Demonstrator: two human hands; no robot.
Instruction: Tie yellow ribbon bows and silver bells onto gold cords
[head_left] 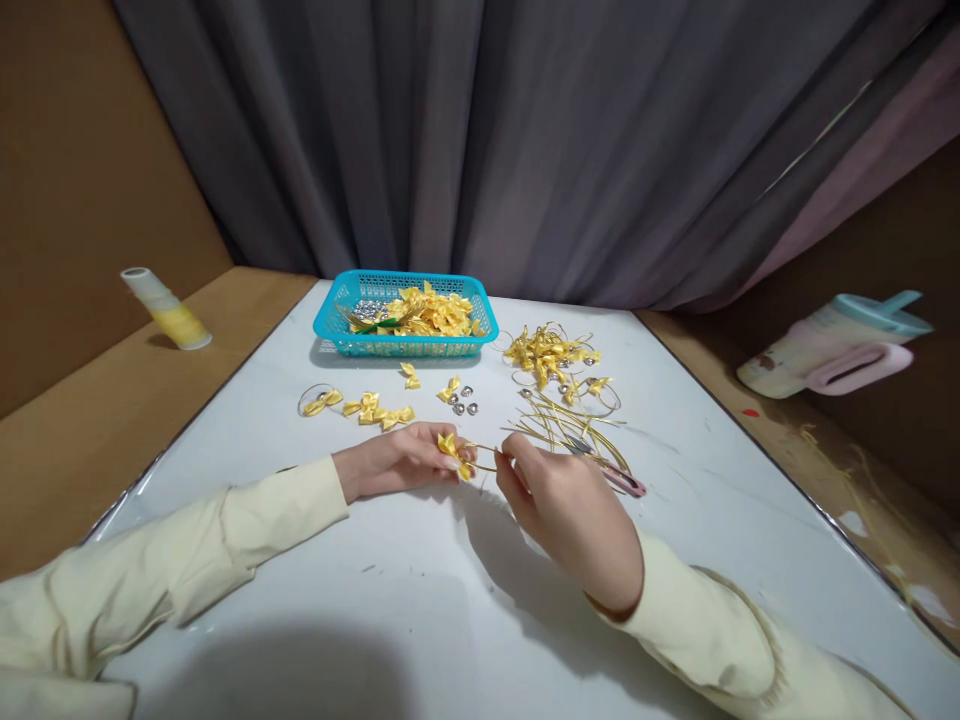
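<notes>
My left hand (397,462) rests on the white table (360,620) with its fingers pinched on a small yellow ribbon bow (454,452). My right hand (566,515) is closed in a pinch on a thin gold cord (487,450) that runs from the bow to its fingertips. Both sleeves are cream. Just beyond my right hand lie loose gold cords (562,428) and pink-handled scissors (619,480). Several yellow bows (371,408) and small silver beads (463,402) lie ahead of my left hand.
A turquoise basket (337,315) of yellow bows stands at the back. A heap of finished bows on loops (547,352) lies to its right. A yellow-and-white tube (166,310) stands on the left ledge, and a pink-handled cup (832,345) lies right.
</notes>
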